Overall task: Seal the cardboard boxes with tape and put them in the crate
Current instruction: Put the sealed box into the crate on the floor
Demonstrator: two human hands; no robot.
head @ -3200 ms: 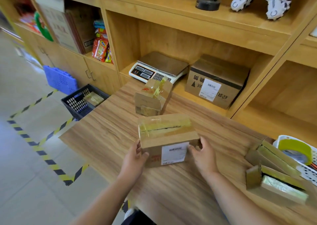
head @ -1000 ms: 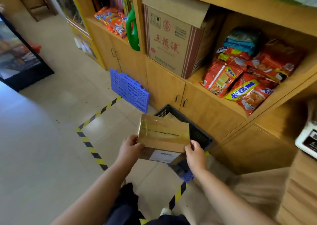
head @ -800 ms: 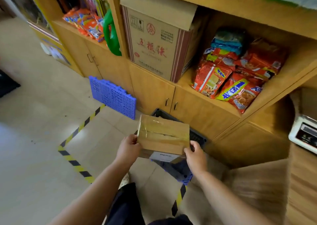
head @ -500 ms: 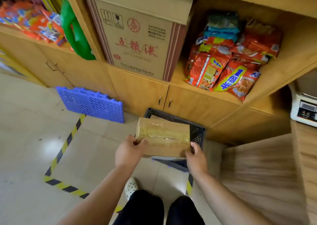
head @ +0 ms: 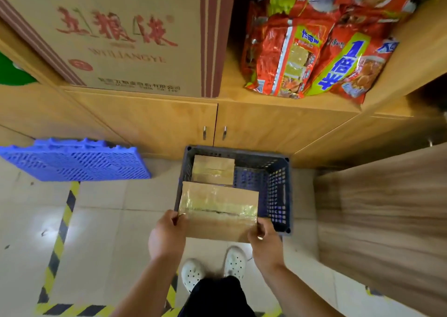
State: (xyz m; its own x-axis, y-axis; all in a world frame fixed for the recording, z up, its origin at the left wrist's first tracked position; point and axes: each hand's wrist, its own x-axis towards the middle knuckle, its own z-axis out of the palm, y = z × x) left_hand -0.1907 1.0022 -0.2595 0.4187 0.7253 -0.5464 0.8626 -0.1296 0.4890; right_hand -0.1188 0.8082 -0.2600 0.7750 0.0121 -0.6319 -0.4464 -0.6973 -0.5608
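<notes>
From the head view, a flat rectangular cardboard box (head: pixel 219 210) of plain brown board is held level over the near edge of the crate (head: pixel 278 186). Its top seam is covered by a wide band of glossy, wrinkled clear tape. The left hand (head: pixel 167 237) grips the box's left end, thumb on the top face and fingers curled under. The right hand (head: pixel 264 243) clasps the right end the same way. Whether the box touches the crate's rim cannot be told. The crate is dark blue plastic with perforated lattice walls, and it stands on the floor against the cabinet doors (head: pixel 157 121). Inside it, at the far left corner, lies a second box (head: pixel 212 169), smaller, also brown and tape-shiny. The floor (head: pixel 108 220) is pale glossy tile marked with yellow-and-black striped tape (head: pixel 65 217). A bright blue slatted plastic panel (head: pixel 75 159) leans at the left. On the shelf above the light wood doors sit a large printed carton (head: pixel 116 34) and crinkly red snack packets (head: pixel 314 51). A wood-grain table (head: pixel 387 208) fills the right side, and white perforated shoes (head: pixel 193 272) show below the box.
</notes>
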